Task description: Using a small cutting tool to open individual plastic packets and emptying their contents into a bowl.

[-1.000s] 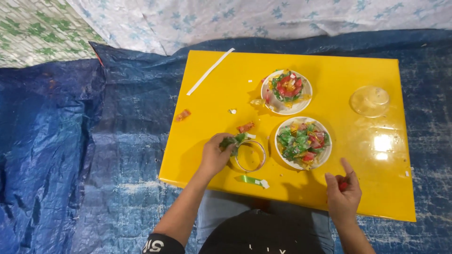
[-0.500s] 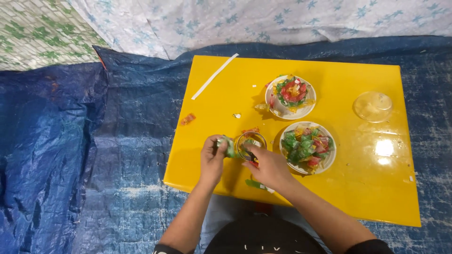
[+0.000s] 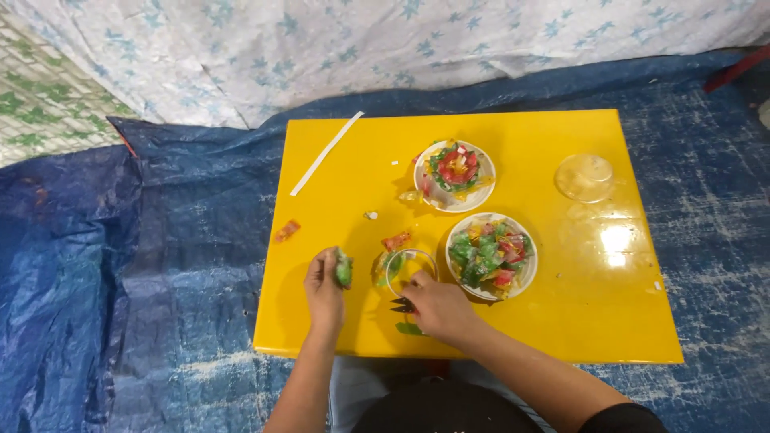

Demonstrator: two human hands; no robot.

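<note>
Just left of the small clear glass bowl (image 3: pixel 411 271), left hand (image 3: pixel 324 287) raised, fingers pinched on a green wrapped candy (image 3: pixel 343 269). Right hand (image 3: pixel 437 306) closer, touching the bowl's near rim, fingers curled, possibly gripping a dark scrap, hard to tell. Right of the bowl, touching-close, a white plate of mixed candies (image 3: pixel 491 255); beyond the bowl, a second plate (image 3: pixel 454 175). Far right of the bowl, a clear lid (image 3: pixel 584 176). Nothing between candy and bowl on the yellow table (image 3: pixel 561 321).
</note>
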